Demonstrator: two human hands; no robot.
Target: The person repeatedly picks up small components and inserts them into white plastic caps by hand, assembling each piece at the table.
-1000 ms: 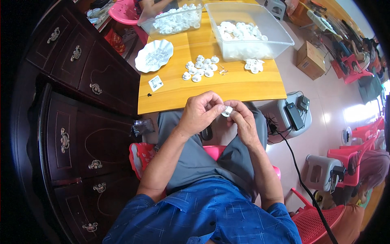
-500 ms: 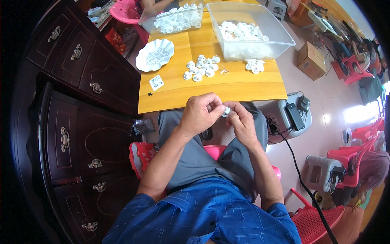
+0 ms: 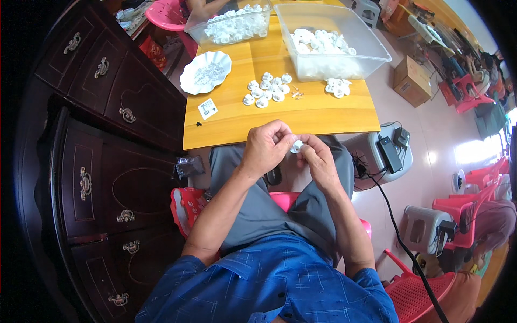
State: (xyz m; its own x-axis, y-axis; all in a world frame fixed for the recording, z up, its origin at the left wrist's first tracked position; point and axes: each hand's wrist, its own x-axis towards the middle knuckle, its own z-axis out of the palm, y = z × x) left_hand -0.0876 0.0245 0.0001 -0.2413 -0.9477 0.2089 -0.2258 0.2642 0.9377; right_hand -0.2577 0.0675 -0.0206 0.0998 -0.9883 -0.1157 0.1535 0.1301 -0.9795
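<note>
Over my lap, just off the table's front edge, a small round white plastic part [image 3: 296, 146] sits between my two hands. My right hand [image 3: 318, 157] pinches it with thumb and fingers. My left hand [image 3: 267, 144] is closed, its thumb and fingertips pressed together at the part's left side; whether they hold something small there is hidden. Beyond my hands, several similar round white parts [image 3: 266, 90] lie in a cluster on the yellow table [image 3: 237, 126]. A few tiny copper-coloured pieces [image 3: 297, 93] lie beside that cluster.
A large clear bin [image 3: 344, 58] and a smaller clear bin [image 3: 200, 33] hold white parts at the back. A scalloped white dish [image 3: 188, 81] contains small clear pieces. Dark drawers [image 3: 121, 156] stand at left. A black cable [image 3: 396, 215] hangs at right, near a grey stool [image 3: 401, 161].
Both hands have shifted very slightly to the left and up. The white part has turned a little in the fingers and shows more of its face.
</note>
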